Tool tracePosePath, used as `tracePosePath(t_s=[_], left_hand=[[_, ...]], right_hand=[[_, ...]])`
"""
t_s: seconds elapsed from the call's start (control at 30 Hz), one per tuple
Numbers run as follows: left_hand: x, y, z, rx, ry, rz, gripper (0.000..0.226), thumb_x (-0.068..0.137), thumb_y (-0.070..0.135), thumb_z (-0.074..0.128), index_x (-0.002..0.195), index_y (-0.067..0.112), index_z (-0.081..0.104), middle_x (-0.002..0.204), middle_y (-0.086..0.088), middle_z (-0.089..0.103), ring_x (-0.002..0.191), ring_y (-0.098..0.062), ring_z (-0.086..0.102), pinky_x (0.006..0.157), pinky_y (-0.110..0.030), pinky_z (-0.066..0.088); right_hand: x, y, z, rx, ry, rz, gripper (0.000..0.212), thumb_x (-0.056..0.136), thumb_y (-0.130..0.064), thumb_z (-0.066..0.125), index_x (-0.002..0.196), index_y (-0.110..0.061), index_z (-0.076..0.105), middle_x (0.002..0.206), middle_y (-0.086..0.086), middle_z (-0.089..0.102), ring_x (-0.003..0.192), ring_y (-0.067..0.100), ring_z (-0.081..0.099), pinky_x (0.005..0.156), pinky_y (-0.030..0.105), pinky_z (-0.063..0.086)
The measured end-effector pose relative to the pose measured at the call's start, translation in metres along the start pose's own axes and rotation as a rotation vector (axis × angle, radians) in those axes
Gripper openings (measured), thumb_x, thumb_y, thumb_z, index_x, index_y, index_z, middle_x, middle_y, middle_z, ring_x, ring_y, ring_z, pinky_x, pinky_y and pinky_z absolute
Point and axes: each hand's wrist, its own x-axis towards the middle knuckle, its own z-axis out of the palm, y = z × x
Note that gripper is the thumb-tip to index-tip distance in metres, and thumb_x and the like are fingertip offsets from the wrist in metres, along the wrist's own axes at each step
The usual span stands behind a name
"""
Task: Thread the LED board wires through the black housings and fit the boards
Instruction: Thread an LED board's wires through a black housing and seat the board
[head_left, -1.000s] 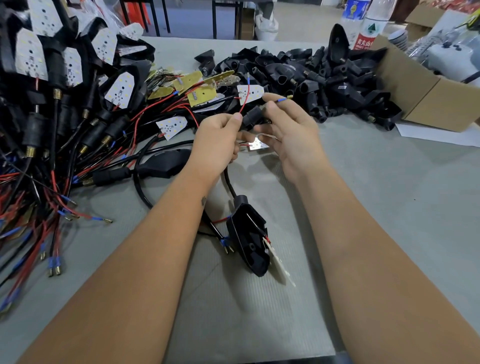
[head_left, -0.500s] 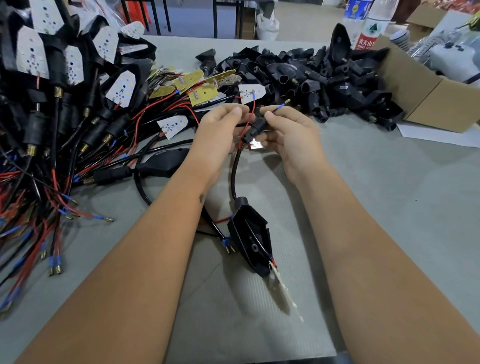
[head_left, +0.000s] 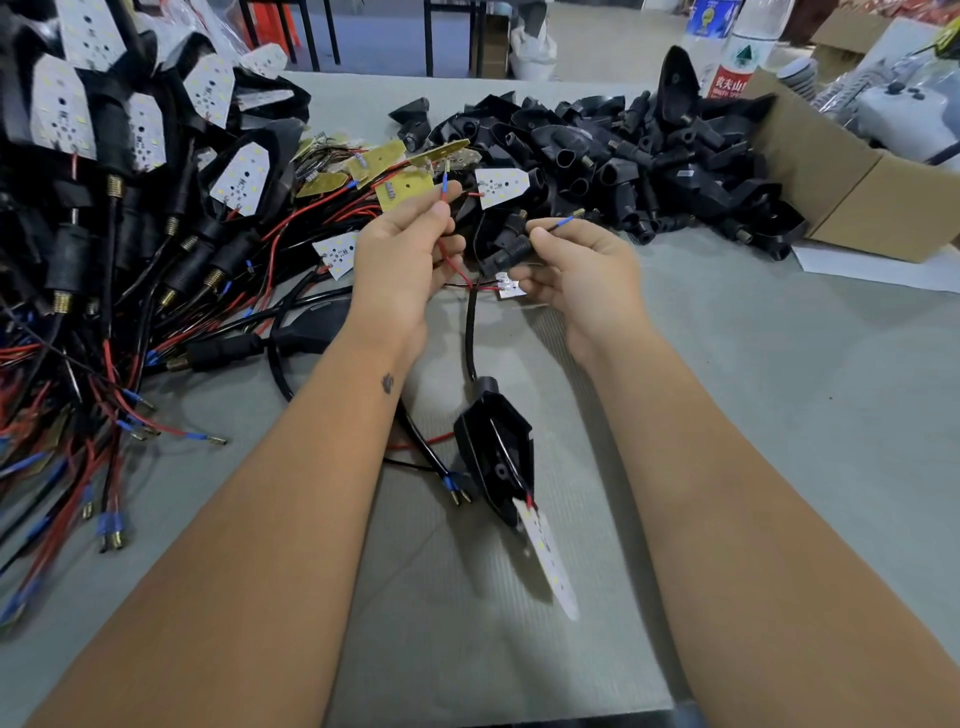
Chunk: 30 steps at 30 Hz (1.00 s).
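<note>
Hands at the threading step: left hand (head_left: 402, 254) pinches a thin red wire (head_left: 445, 249) with a blue-sleeved tip; right hand (head_left: 576, 270) grips a small black plastic housing (head_left: 506, 253) and a second blue-tipped lead above the grey table (head_left: 727, 415). Risk: tugging could strain the joint at the small white LED board (head_left: 506, 287) beneath, or the crossed wires may snag.

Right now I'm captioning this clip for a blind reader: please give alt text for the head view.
Two bare hands work above a grey table: the left hand pinches a red wire, the right hand holds a black housing and a blue-tipped wire. Another housing with its LED board hangs below, with piles of parts behind.
</note>
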Motion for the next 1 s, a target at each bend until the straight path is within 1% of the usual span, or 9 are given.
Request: tracePosePath(t_s=[0.13, 0.23, 0.33, 0.43, 0.5, 0.6, 0.7, 0.9, 1.0], left_hand=[[-0.001, 0.000, -0.002, 0.040, 0.028, 0.062, 0.022, 0.102, 0.016, 0.049, 0.113, 0.020, 0.068, 0.073, 0.008, 0.059, 0.064, -0.004, 0.056, 0.068, -0.019, 0.048], [-0.001, -0.002, -0.003, 0.165, 0.016, 0.138, 0.020, 0.101, 0.014, 0.051, 0.115, 0.016, 0.065, 0.070, 0.006, 0.065, 0.060, -0.002, 0.056, 0.059, -0.014, 0.045], [-0.002, -0.003, -0.002, 0.314, 0.003, 0.180, 0.015, 0.096, 0.010, 0.056, 0.103, 0.021, 0.064, 0.064, 0.006, 0.069, 0.054, -0.003, 0.057, 0.052, -0.012, 0.043], [-0.001, -0.007, -0.001, 0.442, -0.003, 0.218, 0.025, 0.092, 0.006, 0.058, 0.088, 0.028, 0.067, 0.072, 0.006, 0.068, 0.064, -0.008, 0.061, 0.067, -0.022, 0.053], [0.000, -0.008, -0.001, 0.557, 0.006, 0.249, 0.028, 0.090, 0.006, 0.059, 0.083, 0.031, 0.068, 0.076, 0.006, 0.067, 0.070, -0.010, 0.061, 0.070, -0.021, 0.053], [0.000, -0.010, 0.000, 0.642, -0.009, 0.262, 0.026, 0.088, 0.006, 0.059, 0.083, 0.029, 0.070, 0.069, 0.008, 0.064, 0.057, -0.001, 0.052, 0.055, -0.013, 0.044], [-0.002, -0.011, 0.000, 0.731, -0.012, 0.278, 0.024, 0.087, 0.006, 0.058, 0.088, 0.026, 0.072, 0.065, 0.011, 0.061, 0.047, 0.002, 0.046, 0.048, -0.009, 0.035], [-0.004, -0.011, 0.000, 0.793, -0.015, 0.268, 0.026, 0.085, 0.007, 0.057, 0.088, 0.027, 0.072, 0.065, 0.011, 0.063, 0.051, -0.003, 0.050, 0.050, -0.015, 0.041], [-0.005, -0.009, 0.000, 0.753, -0.021, 0.279, 0.025, 0.085, 0.006, 0.057, 0.088, 0.027, 0.072, 0.065, 0.013, 0.062, 0.052, 0.001, 0.050, 0.051, -0.015, 0.042]], right_hand=[[0.001, -0.001, -0.002, 0.060, 0.046, 0.014, 0.014, 0.096, -0.002, 0.053, 0.086, -0.007, 0.062, 0.078, 0.009, 0.066, 0.062, 0.019, 0.064, 0.067, 0.027, 0.057], [0.001, -0.002, -0.003, 0.097, 0.066, 0.028, 0.013, 0.097, -0.002, 0.053, 0.089, -0.008, 0.063, 0.081, 0.010, 0.065, 0.068, 0.021, 0.065, 0.072, 0.029, 0.058], [0.002, -0.003, -0.003, 0.143, 0.086, 0.050, 0.012, 0.097, -0.002, 0.052, 0.092, -0.008, 0.062, 0.082, 0.010, 0.065, 0.071, 0.023, 0.066, 0.075, 0.029, 0.058], [0.002, -0.004, -0.004, 0.188, 0.081, 0.066, 0.011, 0.098, -0.001, 0.051, 0.095, -0.006, 0.061, 0.093, 0.015, 0.065, 0.074, 0.024, 0.067, 0.078, 0.030, 0.058], [0.002, -0.005, -0.004, 0.206, 0.081, 0.071, 0.011, 0.098, -0.001, 0.050, 0.096, -0.005, 0.060, 0.098, 0.017, 0.064, 0.075, 0.024, 0.067, 0.079, 0.030, 0.058], [0.003, -0.005, -0.005, 0.219, 0.080, 0.075, 0.011, 0.098, -0.001, 0.050, 0.097, -0.006, 0.060, 0.100, 0.018, 0.065, 0.077, 0.025, 0.068, 0.078, 0.029, 0.059], [0.004, -0.004, -0.007, 0.221, 0.072, 0.074, 0.013, 0.098, -0.001, 0.050, 0.097, -0.006, 0.062, 0.097, 0.017, 0.066, 0.079, 0.026, 0.069, 0.078, 0.029, 0.060], [0.005, -0.002, -0.007, 0.214, 0.064, 0.061, 0.016, 0.097, -0.001, 0.051, 0.092, -0.010, 0.064, 0.093, 0.013, 0.068, 0.073, 0.021, 0.070, 0.077, 0.029, 0.060], [0.006, -0.001, -0.007, 0.197, 0.062, 0.047, 0.016, 0.098, -0.003, 0.051, 0.092, -0.011, 0.064, 0.092, 0.012, 0.068, 0.073, 0.020, 0.070, 0.077, 0.028, 0.059]])
